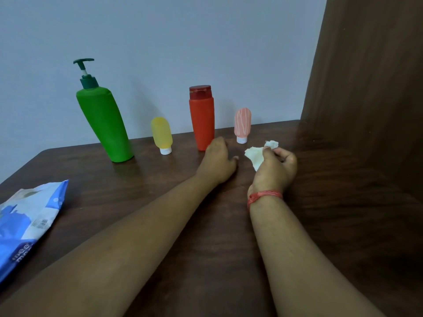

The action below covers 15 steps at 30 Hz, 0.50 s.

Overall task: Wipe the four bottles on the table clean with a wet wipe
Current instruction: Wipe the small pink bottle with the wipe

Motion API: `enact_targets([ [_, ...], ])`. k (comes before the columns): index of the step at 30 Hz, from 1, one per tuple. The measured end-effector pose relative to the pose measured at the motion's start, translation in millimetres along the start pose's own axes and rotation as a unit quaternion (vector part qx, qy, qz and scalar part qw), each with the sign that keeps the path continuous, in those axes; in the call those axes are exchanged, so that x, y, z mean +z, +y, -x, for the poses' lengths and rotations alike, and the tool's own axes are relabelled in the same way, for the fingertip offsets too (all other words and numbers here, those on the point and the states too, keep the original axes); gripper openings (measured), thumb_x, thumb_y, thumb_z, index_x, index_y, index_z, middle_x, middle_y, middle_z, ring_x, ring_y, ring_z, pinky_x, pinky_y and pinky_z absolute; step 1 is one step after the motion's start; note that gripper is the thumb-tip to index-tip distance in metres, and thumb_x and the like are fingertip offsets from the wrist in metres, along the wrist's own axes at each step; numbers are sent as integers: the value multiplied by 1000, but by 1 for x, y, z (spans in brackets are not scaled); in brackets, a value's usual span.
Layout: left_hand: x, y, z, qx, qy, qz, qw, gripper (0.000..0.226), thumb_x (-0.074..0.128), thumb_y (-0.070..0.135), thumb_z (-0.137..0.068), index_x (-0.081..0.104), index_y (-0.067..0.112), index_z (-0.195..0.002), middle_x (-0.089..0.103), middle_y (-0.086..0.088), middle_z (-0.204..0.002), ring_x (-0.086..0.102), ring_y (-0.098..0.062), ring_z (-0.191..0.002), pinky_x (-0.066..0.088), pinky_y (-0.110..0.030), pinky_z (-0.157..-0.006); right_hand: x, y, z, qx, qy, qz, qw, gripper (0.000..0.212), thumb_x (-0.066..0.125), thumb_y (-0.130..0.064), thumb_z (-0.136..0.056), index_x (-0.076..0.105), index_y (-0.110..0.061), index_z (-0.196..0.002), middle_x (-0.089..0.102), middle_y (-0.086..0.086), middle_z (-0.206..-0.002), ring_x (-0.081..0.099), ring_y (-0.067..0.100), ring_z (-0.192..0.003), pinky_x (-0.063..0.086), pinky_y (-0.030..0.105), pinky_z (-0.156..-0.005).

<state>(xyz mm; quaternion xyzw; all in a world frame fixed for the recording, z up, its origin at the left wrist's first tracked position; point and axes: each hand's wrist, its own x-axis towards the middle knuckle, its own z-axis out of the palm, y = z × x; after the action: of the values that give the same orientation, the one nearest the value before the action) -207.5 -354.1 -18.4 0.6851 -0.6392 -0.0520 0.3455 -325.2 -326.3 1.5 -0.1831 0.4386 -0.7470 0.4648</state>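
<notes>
All four bottles, green, yellow, red and pink, stand untouched along the far edge, the right hand gripping a bunched wipe, the left hand loosely curled, empty, beside the red: wiping apparently not underway.

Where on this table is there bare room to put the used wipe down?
Bare wood lies between the wipes packet and the left forearm, below the green pump bottle. More lies right of the right hand, toward the wooden panel. It is crowded around the red bottle, with the left hand beside it.
</notes>
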Motion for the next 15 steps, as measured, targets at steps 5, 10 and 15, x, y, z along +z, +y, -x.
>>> enact_targets([
  [5,26,16,-36,-65,19,64,996,38,68,21,-90,45,6,-116,55,-14,-119,56,-29,-109,51,-45,-92,-3,-5,-5,10,14,-22,1000,17,68,1,-86,61,-13,-88,64,0,-83,62,0,-64,47,9,-54],
  [10,37,19,-62,-109,45,108,987,45,73,22,-86,32,16,-106,63,-12,-108,65,-30,-97,56,-45,-80,-7,-12,-10,32,32,-50,998,17,68,1,-87,61,-14,-87,65,-3,-82,64,-3,-60,46,8,-51],
  [15,39,15,-76,-110,17,94,989,47,69,19,-89,27,17,-110,65,-14,-125,65,-33,-109,56,-50,-88,-9,-12,-16,43,41,-57,997,19,69,0,-86,61,-17,-85,68,-2,-86,66,4,-71,49,9,-53],
])
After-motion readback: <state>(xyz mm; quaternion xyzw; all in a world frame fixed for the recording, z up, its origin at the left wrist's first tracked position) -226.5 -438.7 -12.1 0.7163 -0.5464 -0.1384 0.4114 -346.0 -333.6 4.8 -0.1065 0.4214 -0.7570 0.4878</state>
